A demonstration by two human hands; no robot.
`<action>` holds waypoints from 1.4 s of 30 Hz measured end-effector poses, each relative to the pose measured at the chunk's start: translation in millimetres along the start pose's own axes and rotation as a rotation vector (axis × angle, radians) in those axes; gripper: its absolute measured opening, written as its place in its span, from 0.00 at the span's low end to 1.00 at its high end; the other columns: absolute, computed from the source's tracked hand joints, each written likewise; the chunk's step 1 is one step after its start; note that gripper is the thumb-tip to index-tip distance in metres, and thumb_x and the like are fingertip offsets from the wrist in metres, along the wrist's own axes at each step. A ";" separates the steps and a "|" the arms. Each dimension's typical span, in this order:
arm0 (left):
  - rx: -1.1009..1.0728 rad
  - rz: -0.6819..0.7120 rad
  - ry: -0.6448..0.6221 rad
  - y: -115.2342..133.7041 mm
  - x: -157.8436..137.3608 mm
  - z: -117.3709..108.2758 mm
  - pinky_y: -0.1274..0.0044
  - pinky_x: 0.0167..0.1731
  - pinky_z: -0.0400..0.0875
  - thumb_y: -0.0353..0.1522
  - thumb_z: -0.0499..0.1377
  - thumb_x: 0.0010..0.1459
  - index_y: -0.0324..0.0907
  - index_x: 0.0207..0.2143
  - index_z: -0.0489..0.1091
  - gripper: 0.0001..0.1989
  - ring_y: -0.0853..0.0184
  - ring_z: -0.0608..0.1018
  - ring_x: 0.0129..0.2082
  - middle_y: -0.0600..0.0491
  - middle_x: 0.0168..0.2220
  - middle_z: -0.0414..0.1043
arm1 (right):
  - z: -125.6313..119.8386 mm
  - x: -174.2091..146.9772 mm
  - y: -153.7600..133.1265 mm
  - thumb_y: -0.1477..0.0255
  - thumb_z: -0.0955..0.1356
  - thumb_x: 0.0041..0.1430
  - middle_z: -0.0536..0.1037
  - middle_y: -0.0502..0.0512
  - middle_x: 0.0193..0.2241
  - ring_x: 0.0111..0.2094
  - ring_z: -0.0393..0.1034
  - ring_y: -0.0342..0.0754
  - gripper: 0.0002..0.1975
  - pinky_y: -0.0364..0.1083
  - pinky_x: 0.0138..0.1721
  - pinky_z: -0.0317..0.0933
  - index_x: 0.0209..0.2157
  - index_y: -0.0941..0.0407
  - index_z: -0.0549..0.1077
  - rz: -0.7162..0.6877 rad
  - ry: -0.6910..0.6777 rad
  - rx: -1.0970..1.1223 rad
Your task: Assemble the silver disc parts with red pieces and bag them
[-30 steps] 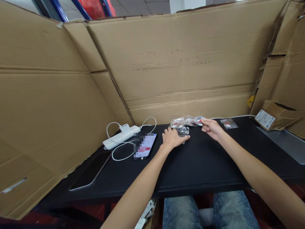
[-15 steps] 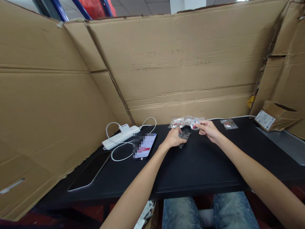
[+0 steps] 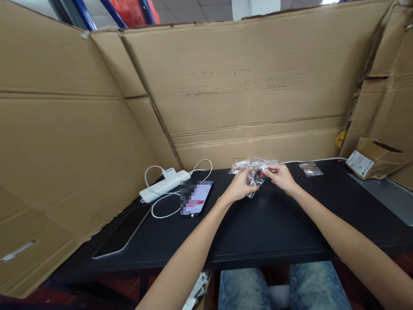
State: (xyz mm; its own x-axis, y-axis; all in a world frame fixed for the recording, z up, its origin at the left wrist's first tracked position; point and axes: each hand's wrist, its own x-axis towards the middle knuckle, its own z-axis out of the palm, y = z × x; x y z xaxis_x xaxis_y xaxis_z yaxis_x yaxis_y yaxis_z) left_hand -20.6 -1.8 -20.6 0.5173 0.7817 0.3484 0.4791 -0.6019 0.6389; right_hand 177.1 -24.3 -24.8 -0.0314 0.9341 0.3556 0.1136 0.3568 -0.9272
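Note:
In my left hand (image 3: 240, 186) is a small clear plastic bag (image 3: 252, 193), gripped between thumb and fingers above the black table (image 3: 258, 228). My right hand (image 3: 281, 177) pinches a small round silvery item with a red part (image 3: 263, 168); its exact kind is too small to make out. The item is at the upper right of the bag, and I cannot tell whether it is partly inside. Just behind both hands lies a pile of clear bags (image 3: 240, 165) with similar silver and red pieces.
One more bagged piece (image 3: 310, 169) lies to the right. An opened cardboard box (image 3: 376, 159) stands at the far right. On the left are a white power strip (image 3: 164, 186), a phone (image 3: 201, 196) on a cable and a dark tablet-like slab (image 3: 122, 232). Cardboard walls (image 3: 251, 86) enclose the table.
My right hand has brought the round item left and slightly down, to the bag. My left hand has shifted a little right with the bag, so the two hands are closer together.

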 end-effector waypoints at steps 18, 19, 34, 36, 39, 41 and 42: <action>-0.326 -0.029 0.079 4.1 3.9 6.6 0.76 0.27 0.71 0.36 0.60 0.57 0.38 0.32 0.73 0.09 0.65 0.79 0.26 0.48 0.29 0.79 | -3.2 3.2 3.8 0.57 0.71 0.52 0.81 0.60 0.33 0.26 0.69 0.47 0.23 0.40 0.19 0.54 0.39 0.62 0.81 -0.099 0.065 -0.107; -0.354 -0.043 0.075 2.6 4.5 7.0 0.76 0.27 0.72 0.36 0.60 0.57 0.37 0.31 0.72 0.09 0.65 0.79 0.24 0.48 0.28 0.78 | -2.9 2.7 2.5 0.57 0.71 0.52 0.81 0.60 0.33 0.26 0.68 0.47 0.23 0.40 0.19 0.54 0.40 0.62 0.81 -0.097 0.063 -0.105; -0.426 -0.012 0.098 5.6 3.1 4.9 0.78 0.25 0.71 0.38 0.66 0.52 0.39 0.28 0.69 0.13 0.69 0.77 0.21 0.54 0.23 0.75 | -2.9 -6.1 -16.5 0.55 0.71 0.52 0.71 0.50 0.20 0.14 0.51 0.35 0.22 0.39 0.14 0.45 0.35 0.61 0.79 -0.016 -0.155 -0.042; -0.425 -0.005 0.089 5.8 3.1 4.7 0.77 0.27 0.72 0.38 0.66 0.52 0.39 0.29 0.70 0.12 0.67 0.78 0.22 0.53 0.23 0.76 | -3.6 -6.2 -17.3 0.54 0.71 0.52 0.70 0.49 0.19 0.13 0.51 0.35 0.22 0.39 0.13 0.44 0.34 0.60 0.77 -0.005 -0.179 -0.037; -0.429 0.004 0.069 5.4 3.8 4.9 0.74 0.30 0.74 0.39 0.66 0.52 0.38 0.32 0.72 0.12 0.66 0.79 0.23 0.52 0.25 0.77 | -4.9 -5.3 -16.4 0.55 0.71 0.52 0.73 0.48 0.20 0.11 0.52 0.35 0.21 0.38 0.11 0.44 0.38 0.58 0.73 0.011 -0.182 -0.024; -0.429 0.008 0.061 4.7 4.4 5.6 0.74 0.31 0.74 0.38 0.65 0.53 0.38 0.33 0.72 0.12 0.66 0.79 0.24 0.51 0.26 0.77 | -5.4 -4.5 -15.2 0.55 0.72 0.52 0.74 0.47 0.21 0.10 0.53 0.36 0.21 0.38 0.11 0.45 0.39 0.57 0.69 0.018 -0.185 -0.015; -0.427 0.009 0.059 4.3 4.6 6.0 0.74 0.31 0.74 0.38 0.65 0.53 0.38 0.34 0.73 0.12 0.65 0.79 0.25 0.51 0.26 0.77 | -5.5 -4.2 -14.6 0.55 0.72 0.51 0.74 0.47 0.21 0.10 0.53 0.36 0.21 0.38 0.11 0.45 0.38 0.56 0.68 0.020 -0.191 -0.011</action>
State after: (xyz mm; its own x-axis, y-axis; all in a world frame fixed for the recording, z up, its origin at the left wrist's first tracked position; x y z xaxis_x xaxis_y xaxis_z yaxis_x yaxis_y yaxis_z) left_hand -11.9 -1.7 -20.4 0.4725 0.7920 0.3865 0.1314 -0.4969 0.8578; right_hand 180.9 -33.5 -12.0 -0.2173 0.9264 0.3076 0.1265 0.3392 -0.9322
